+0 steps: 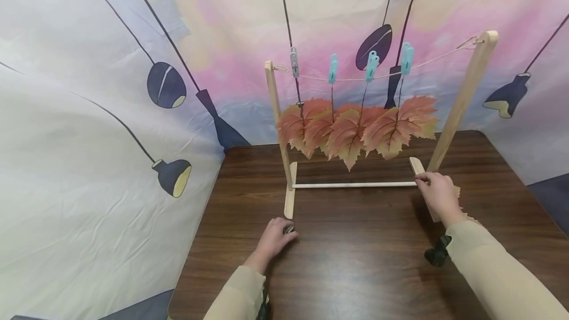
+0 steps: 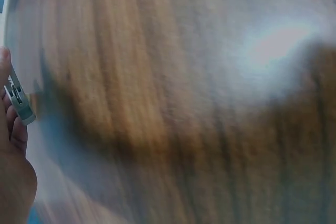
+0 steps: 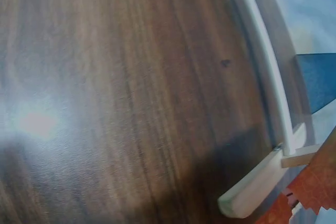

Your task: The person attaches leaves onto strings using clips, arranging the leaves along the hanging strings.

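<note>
In the left wrist view a grey clothespin point(image 2: 21, 103) sits in the fingers of my left hand point(image 1: 272, 238), low over the table. My right hand point(image 1: 437, 196) is in front of the rack's right foot and holds an orange artificial leaf point(image 3: 315, 182); mostly its jagged edge shows past the wrist in the head view, and the grip itself is partly hidden. Behind both hands stands a wooden rack point(image 1: 462, 100) with a string point(image 1: 351, 80) across its top. Orange leaves point(image 1: 348, 135) hang from it by their stems, clipped with a grey clothespin point(image 1: 295, 62) and teal clothespins point(image 1: 333, 68).
The rack's white bottom rod point(image 1: 355, 185) joins its left foot point(image 1: 290, 204) and right foot point(image 1: 417, 166) on the brown wooden table point(image 1: 346, 260). A cloth backdrop point(image 1: 111, 201) with painted lamps hangs close behind the table and along its left side.
</note>
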The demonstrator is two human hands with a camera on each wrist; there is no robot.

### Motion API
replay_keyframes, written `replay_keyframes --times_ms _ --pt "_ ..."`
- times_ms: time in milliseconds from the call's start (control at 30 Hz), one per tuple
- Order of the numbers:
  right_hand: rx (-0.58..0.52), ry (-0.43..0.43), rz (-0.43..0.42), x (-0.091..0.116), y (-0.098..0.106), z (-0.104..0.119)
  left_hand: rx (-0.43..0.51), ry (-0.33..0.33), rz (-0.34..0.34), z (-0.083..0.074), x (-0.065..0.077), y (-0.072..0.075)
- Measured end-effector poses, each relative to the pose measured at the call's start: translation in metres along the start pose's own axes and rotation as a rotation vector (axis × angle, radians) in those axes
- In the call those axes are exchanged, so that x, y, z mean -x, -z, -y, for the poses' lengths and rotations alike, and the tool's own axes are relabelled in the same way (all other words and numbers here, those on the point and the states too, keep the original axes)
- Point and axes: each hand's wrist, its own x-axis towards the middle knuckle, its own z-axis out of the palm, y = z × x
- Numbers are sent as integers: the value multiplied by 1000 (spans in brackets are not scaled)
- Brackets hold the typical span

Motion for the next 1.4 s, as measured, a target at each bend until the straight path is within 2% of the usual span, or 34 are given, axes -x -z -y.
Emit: replay_keyframes --times_ms 267,500,767,967,1167,1400 --pt "-72 -90 -49 -5 15 9 -2 -45 -79 -15 -18 10" --pt "-135 -108 -64 -8 27 15 -17 -92 -95 -27 -33 16" --pt "-176 -168 -90 -9 37 21 35 -86 -62 -35 -44 19" --pt "-196 -176 -107 -10 45 25 59 -88 -30 -39 -50 23" --pt "-199 -173 -153 -13 53 29 63 -98 -53 -46 -56 30" --pt "-192 -155 -191 -17 64 37 114 -53 -83 -62 -69 41"
